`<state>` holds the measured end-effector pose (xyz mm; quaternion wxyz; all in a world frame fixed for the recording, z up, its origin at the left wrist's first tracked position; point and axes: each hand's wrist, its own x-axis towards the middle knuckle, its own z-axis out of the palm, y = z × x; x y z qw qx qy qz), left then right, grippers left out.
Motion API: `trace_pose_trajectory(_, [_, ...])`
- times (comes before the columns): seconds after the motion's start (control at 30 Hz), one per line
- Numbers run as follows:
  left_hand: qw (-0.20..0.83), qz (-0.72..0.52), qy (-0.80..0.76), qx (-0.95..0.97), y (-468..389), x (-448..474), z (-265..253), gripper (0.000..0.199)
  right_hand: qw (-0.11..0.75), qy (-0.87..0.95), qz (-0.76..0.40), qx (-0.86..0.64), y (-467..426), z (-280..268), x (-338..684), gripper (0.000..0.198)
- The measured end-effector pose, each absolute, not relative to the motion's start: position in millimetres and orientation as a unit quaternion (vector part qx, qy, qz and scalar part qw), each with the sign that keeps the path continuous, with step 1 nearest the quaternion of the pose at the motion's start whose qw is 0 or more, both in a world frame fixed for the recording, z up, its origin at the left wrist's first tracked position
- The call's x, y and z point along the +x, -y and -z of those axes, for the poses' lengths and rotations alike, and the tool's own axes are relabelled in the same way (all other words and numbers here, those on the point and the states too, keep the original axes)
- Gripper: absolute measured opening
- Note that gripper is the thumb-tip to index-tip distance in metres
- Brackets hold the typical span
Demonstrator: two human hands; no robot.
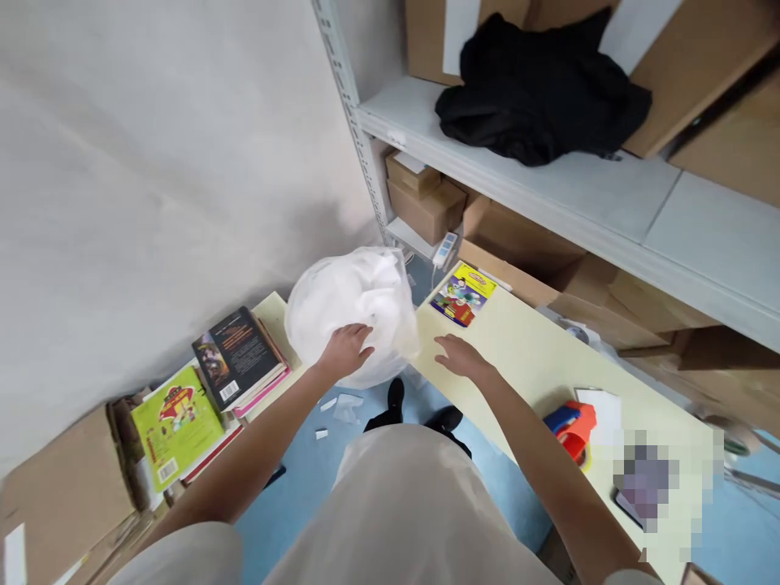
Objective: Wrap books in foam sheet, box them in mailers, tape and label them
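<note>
My left hand (pixel 344 353) is over the front of a large translucent plastic bag (pixel 317 305) filled with soft white material. Its fingers are stretched forward with the thumb apart, and nothing shows in them; whether they touch the bag I cannot tell. Above the corner of the pale yellow table (pixel 517 349), my right hand (pixel 461 357) is open and holds nothing, its fingers pointing toward the bag. Just beyond that hand, a yellow and purple illustrated book (pixel 463 294) lies flat on the table.
Stacked books, a black one (pixel 237 357) and a green one (pixel 178 422) among them, stand at left beside a cardboard box (pixel 67 479). An orange and blue tape dispenser (pixel 573 431) and a phone (pixel 646 483) lie at right. Black cloth (pixel 542 89) rests on the shelf (pixel 517 175).
</note>
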<state>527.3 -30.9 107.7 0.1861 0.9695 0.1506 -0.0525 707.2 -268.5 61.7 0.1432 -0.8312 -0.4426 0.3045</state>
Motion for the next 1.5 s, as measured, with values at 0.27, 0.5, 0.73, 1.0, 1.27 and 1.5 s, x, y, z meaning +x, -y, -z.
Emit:
trace_pose_trajectory(0.27, [0.217, 0.079, -0.156, 0.96, -33, 537, -85, 0.049, 0.187, 0.465, -0.101, -0.86, 85, -104, 751, 0.039])
trace_pose_trajectory(0.5, [0.277, 0.078, -0.19, 0.939, -38, 520, -67, 0.042, 0.103, 0.429, -0.178, -0.88, 31, -115, 753, 0.051])
trace_pose_trajectory(0.73, [0.386, -0.043, -0.083, 0.918, -20, 547, -75, 0.06, 0.118, 0.517, -0.11, -0.841, 32, -167, 721, 0.013])
trace_pose_trajectory(1.0, [0.317, 0.03, -0.117, 0.941, -19, 578, -59, 0.058, 0.36, 0.533, -0.046, -0.764, 45, -250, 685, 0.021])
trace_pose_trajectory(1.27, [0.268, -0.195, -0.101, 0.938, -15, 538, -114, 0.043, 0.464, 0.462, 0.11, -0.748, 75, -320, 681, 0.029])
trace_pose_trajectory(1.5, [0.368, -0.371, -0.334, 0.784, -45, 540, -151, 0.083, 0.476, 0.479, 0.143, -0.723, 77, -333, 687, 0.031])
